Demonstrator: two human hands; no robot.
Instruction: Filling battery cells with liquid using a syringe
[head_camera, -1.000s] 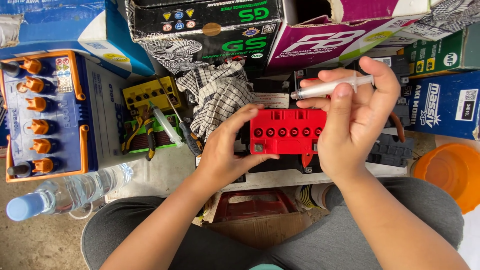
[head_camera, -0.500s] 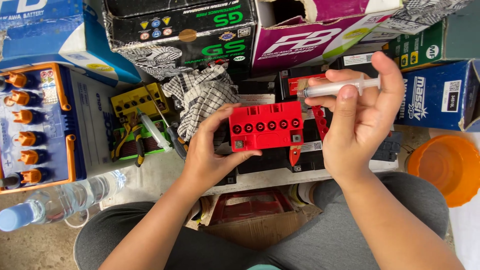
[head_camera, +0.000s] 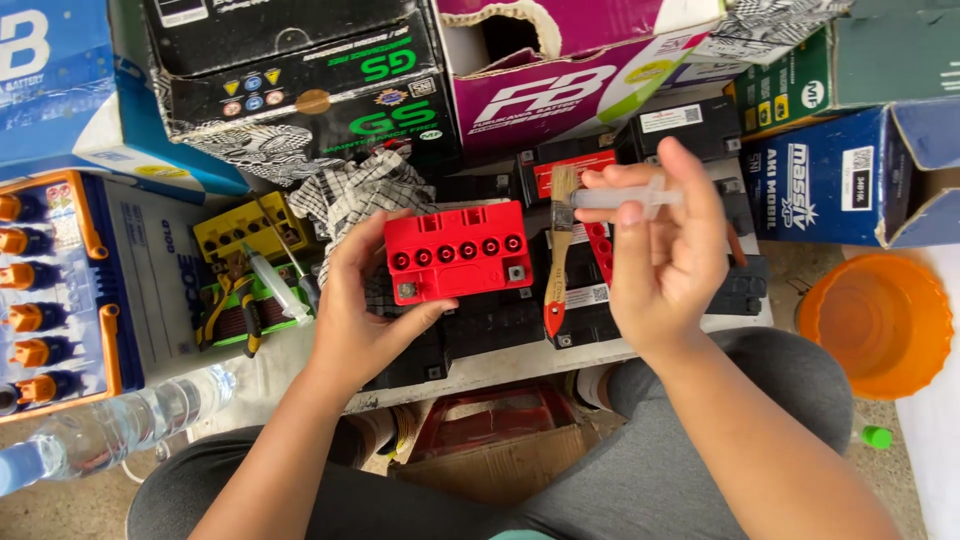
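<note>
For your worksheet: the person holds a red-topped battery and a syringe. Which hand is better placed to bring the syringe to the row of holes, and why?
Probably the right hand: it already holds the syringe, raised just right of the red-topped battery. The left hand is busy steadying that battery from its left side.

A bright red battery top (head_camera: 458, 252) sits between the hands; above the left hand (head_camera: 365, 310), a black-and-white checked cloth (head_camera: 350, 196); right of the right hand (head_camera: 665, 260), an orange bowl (head_camera: 876, 322).
</note>
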